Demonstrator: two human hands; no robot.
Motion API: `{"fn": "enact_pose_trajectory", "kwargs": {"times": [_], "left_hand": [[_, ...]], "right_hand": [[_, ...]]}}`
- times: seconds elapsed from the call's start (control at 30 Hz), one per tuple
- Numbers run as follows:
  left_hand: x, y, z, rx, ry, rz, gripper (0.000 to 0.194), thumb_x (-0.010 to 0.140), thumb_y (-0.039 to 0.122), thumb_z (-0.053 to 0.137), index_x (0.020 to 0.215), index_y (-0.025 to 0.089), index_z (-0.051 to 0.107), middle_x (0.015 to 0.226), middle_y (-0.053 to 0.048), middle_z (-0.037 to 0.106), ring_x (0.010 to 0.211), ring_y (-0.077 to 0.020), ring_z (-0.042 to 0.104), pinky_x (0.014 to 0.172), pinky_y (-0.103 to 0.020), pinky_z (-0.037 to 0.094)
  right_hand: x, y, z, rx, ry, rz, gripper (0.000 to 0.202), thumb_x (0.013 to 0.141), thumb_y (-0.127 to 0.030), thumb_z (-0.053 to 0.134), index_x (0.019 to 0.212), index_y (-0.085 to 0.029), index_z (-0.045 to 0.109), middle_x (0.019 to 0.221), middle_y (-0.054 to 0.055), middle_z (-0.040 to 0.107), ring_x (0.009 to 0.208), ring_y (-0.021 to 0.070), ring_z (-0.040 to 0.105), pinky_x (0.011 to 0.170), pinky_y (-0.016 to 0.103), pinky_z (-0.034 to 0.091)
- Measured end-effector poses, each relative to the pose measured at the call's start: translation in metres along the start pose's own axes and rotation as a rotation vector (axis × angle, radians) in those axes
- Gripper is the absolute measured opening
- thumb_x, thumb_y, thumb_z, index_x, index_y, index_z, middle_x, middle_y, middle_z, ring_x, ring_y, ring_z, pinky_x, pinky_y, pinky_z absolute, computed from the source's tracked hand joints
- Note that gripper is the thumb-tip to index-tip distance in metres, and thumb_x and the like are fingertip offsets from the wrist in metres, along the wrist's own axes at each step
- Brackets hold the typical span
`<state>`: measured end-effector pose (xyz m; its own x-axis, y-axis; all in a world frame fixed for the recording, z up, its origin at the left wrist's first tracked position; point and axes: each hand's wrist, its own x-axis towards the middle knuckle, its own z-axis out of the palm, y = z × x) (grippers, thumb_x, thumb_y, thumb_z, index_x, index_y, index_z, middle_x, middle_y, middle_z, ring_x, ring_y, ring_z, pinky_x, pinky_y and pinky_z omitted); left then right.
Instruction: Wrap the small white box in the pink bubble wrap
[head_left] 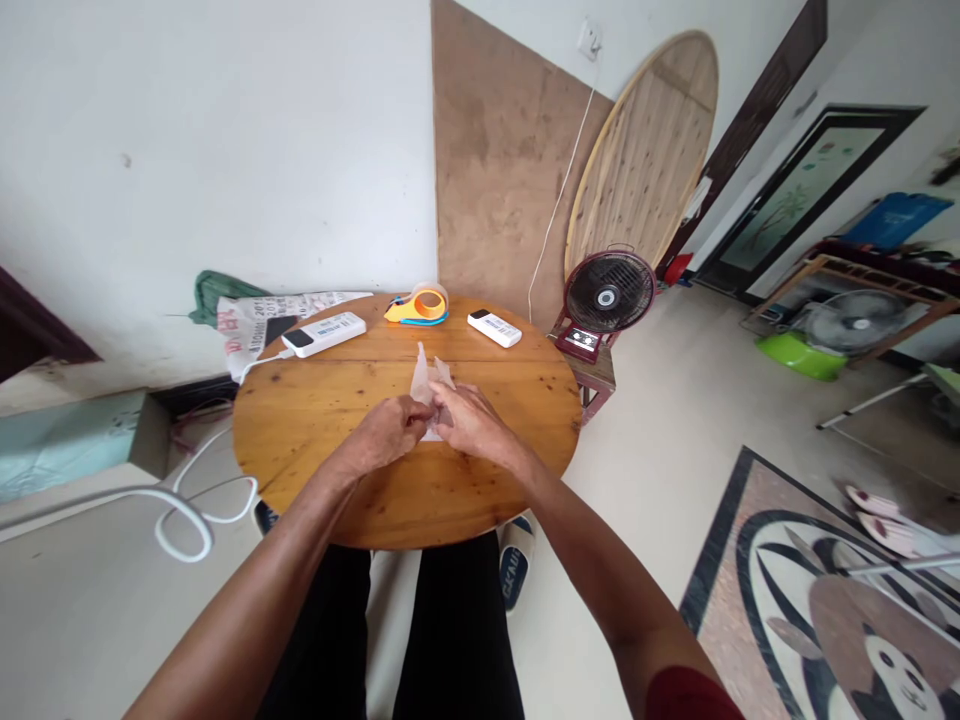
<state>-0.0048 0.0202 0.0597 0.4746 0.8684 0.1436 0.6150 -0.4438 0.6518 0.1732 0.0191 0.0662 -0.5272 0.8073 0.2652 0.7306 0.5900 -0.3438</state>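
Observation:
Over the middle of the round wooden table [315, 420], both hands are at a thin, whitish, see-through sheet or small bag [421, 372]; which of the two I cannot tell. My left hand [390, 432] has its fingers curled and pinched on the sheet's left side. Opposite it, my right hand [471, 418] grips the right side with bent fingers. Two loose tips of the sheet stick up beyond the hands, and its lower part lies near the tabletop. The fingers hide whatever is between them.
Toward the table's far edge are a white device with a cable [325, 334], an orange tape dispenser [417, 304] and a second white device [495, 328]. A dark red fan [609, 295] stands on a stool to the right. White cable [184, 520] loops at left.

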Motion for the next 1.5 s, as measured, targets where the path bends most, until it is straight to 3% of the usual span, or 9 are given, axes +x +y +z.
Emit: {"fn": "enact_pose_trajectory", "kwargs": {"times": [0.23,0.4,0.57,0.77,0.97,1.1,1.23,1.33,1.5], "left_hand": [[-0.002,-0.003,0.010,0.306,0.177,0.219,0.026,0.082,0.021,0.048,0.080,0.017,0.073,0.095,-0.012,0.066,0.090,-0.0253,0.060,0.082,-0.037,0.048],[-0.001,-0.009,0.016,0.286,0.244,0.337,0.022,0.081,0.014,0.049,0.073,0.017,0.069,0.091,-0.009,0.068,0.088,-0.0224,0.061,0.084,-0.036,0.050],[-0.002,-0.017,0.026,0.221,0.373,0.367,0.015,0.078,0.011,0.052,0.079,0.016,0.066,0.091,-0.009,0.068,0.087,-0.0218,0.061,0.081,-0.035,0.052],[-0.003,-0.026,0.034,0.179,0.432,0.432,0.011,0.084,0.016,0.053,0.084,0.017,0.065,0.095,-0.009,0.068,0.089,-0.0209,0.060,0.082,-0.035,0.051],[-0.002,-0.028,0.035,0.193,0.463,0.447,0.015,0.089,0.018,0.050,0.082,0.017,0.064,0.092,-0.008,0.067,0.087,-0.0205,0.058,0.081,-0.035,0.050],[-0.001,-0.028,0.038,0.213,0.476,0.444,0.014,0.088,0.018,0.050,0.085,0.017,0.064,0.091,-0.008,0.067,0.088,-0.0212,0.058,0.084,-0.036,0.049],[-0.003,-0.025,0.042,0.200,0.519,0.431,0.015,0.088,0.016,0.049,0.087,0.017,0.064,0.092,-0.008,0.067,0.090,-0.0216,0.057,0.085,-0.038,0.049],[-0.004,-0.024,0.044,0.192,0.539,0.429,0.015,0.087,0.015,0.049,0.086,0.017,0.064,0.092,-0.009,0.066,0.090,-0.0220,0.057,0.085,-0.038,0.049],[-0.004,-0.026,0.047,0.198,0.548,0.429,0.014,0.088,0.016,0.049,0.087,0.017,0.063,0.093,-0.009,0.065,0.092,-0.0222,0.056,0.086,-0.038,0.049]], "right_hand": [[-0.017,-0.002,-0.012,0.086,0.085,-0.008,0.046,0.078,-0.012,0.059,0.122,-0.019,0.055,0.120,0.007,0.066,0.112,0.0232,0.058,0.102,0.037,0.037],[-0.041,0.017,-0.014,0.199,0.325,0.203,0.031,0.082,-0.016,0.054,0.111,-0.022,0.062,0.116,0.005,0.067,0.112,0.0209,0.059,0.098,0.036,0.042],[-0.058,0.036,0.001,0.374,0.395,0.420,0.041,0.081,-0.032,0.062,0.119,-0.020,0.057,0.120,0.009,0.064,0.102,0.0196,0.063,0.087,0.033,0.049],[-0.051,0.028,0.010,0.607,0.357,0.422,0.033,0.078,-0.028,0.062,0.109,-0.018,0.064,0.094,0.004,0.071,0.085,0.0156,0.064,0.077,0.028,0.050],[-0.043,0.013,0.004,0.406,0.325,0.380,0.019,0.083,-0.027,0.055,0.086,-0.018,0.071,0.078,0.000,0.068,0.071,0.0139,0.060,0.069,0.025,0.045],[-0.041,0.005,0.001,0.150,0.213,0.345,0.019,0.084,-0.024,0.054,0.088,-0.020,0.072,0.084,0.002,0.068,0.083,0.0163,0.060,0.082,0.029,0.042],[-0.038,0.001,0.001,-0.066,0.134,0.385,0.019,0.085,-0.026,0.055,0.092,-0.021,0.072,0.116,0.008,0.063,0.108,0.0216,0.055,0.094,0.035,0.037],[-0.035,-0.001,0.000,-0.098,0.059,0.429,0.021,0.087,-0.029,0.053,0.095,-0.021,0.071,0.130,0.010,0.056,0.115,0.0230,0.053,0.095,0.035,0.036],[-0.028,0.004,-0.003,-0.040,-0.024,0.491,0.024,0.089,-0.029,0.048,0.085,-0.019,0.070,0.100,0.006,0.068,0.093,0.0173,0.058,0.079,0.026,0.038]]}}
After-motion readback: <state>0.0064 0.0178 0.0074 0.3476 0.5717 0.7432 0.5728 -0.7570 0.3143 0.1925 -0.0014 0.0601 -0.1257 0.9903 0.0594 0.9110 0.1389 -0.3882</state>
